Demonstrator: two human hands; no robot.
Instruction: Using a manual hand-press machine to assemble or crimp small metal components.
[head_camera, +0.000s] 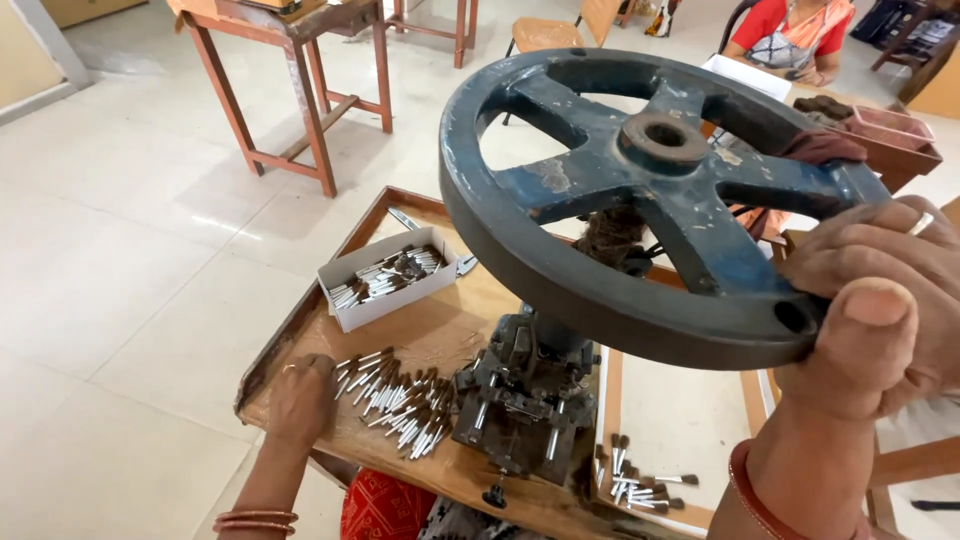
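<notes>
Dark blue spoked handwheel (640, 190), worn paint, tilted atop small press, loose heap of white-stemmed brown-tipped pieces (395, 400) on wooden table

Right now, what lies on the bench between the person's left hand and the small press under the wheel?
In the head view, a loose pile of small metal pins with dark tips lies between the left hand and the press.

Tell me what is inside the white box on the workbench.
The white box holds a loose heap of small metal-and-brown brush pieces. Whatever lies beneath that heap is hidden.
</notes>
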